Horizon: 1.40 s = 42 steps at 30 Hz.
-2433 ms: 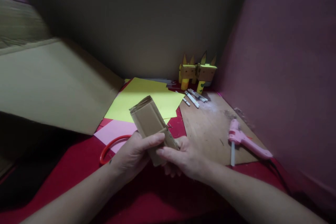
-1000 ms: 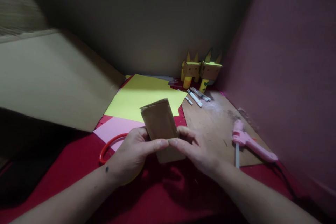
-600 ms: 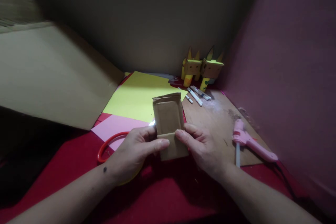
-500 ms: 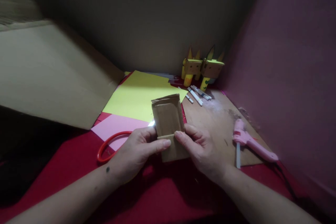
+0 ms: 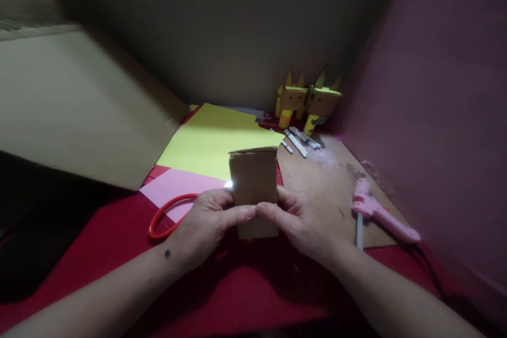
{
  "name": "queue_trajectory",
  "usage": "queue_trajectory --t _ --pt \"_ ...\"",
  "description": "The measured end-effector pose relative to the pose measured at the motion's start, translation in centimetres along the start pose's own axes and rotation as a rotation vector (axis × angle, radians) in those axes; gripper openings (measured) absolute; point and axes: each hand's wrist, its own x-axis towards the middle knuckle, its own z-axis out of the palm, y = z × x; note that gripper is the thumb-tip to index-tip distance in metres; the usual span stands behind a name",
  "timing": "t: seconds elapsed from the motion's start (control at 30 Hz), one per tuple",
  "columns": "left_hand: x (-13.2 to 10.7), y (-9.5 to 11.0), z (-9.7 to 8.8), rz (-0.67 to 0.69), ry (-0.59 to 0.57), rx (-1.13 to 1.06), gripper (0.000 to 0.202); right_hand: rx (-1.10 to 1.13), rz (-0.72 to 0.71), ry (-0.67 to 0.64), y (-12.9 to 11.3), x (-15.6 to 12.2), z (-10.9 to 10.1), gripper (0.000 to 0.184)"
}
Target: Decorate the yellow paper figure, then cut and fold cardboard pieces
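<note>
A small folded piece of brown cardboard point(image 5: 253, 177) is held up between both hands above the red cloth point(image 5: 237, 296). My left hand point(image 5: 212, 222) grips its left edge, thumb across the front near a crease. From the other side my right hand point(image 5: 301, 219) pinches it, and the two thumb tips almost meet on the crease. The other fingers are behind the cardboard and mostly hidden. Just left of my left hand is a red ring-shaped handle point(image 5: 154, 227), partly covered by that hand; a bright glint shows by the cardboard's left edge.
Yellow paper point(image 5: 198, 137) and pink paper point(image 5: 162, 187) lie behind my hands. A brown board point(image 5: 328, 185) at right carries white markers point(image 5: 296, 143) and a pink glue gun point(image 5: 368, 208). Cardboard-headed figures point(image 5: 322, 100) stand at the back. A large cardboard panel point(image 5: 79, 111) leans in from the left.
The cardboard has turned from a slight tilt to nearly upright and square-on. My right thumb has slid left along the crease, closer to the left thumb.
</note>
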Motion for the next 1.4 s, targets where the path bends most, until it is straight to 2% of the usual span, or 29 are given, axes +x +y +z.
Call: queue_trajectory --t 0.17,0.23,0.37,0.5,0.63,0.77,0.83,1.03,1.13,1.4 --pt "0.0 -0.3 0.0 0.031 0.013 -0.040 0.023 0.257 0.090 0.022 0.0 0.0 0.5 0.019" --pt "0.0 -0.1 0.0 0.037 0.010 -0.060 0.025 0.294 0.107 0.037 0.1 0.3 0.6 0.021" --pt "0.4 0.4 0.1 0.027 0.076 -0.091 0.024 0.282 0.111 0.053 0.4 0.9 0.6 0.025" --pt "0.7 0.7 0.5 0.098 0.156 -0.113 0.025 0.318 0.077 0.032 0.6 1.0 1.0 0.029" --pt "0.7 0.5 0.6 0.136 0.138 -0.092 0.020 0.249 0.016 0.071 0.5 0.9 1.4 0.026" --pt "0.7 0.2 0.3 0.098 0.076 0.017 0.020 0.218 0.034 0.067 0.4 1.1 1.1 0.024" --pt "0.8 0.2 0.3 0.082 0.068 0.062 0.019 0.244 0.077 0.043 0.4 1.2 0.8 0.026" --pt "1.1 0.0 0.1 0.070 0.044 0.063 0.020 0.298 0.214 -0.150 -0.1 1.1 0.2 0.036" --pt "1.1 -0.1 0.1 0.059 0.055 0.041 0.018 0.268 0.225 -0.112 -0.3 0.8 0.4 0.044" --pt "0.8 -0.7 0.3 0.052 0.078 0.123 0.021 0.208 0.241 0.019 1.2 0.4 1.3 0.039"
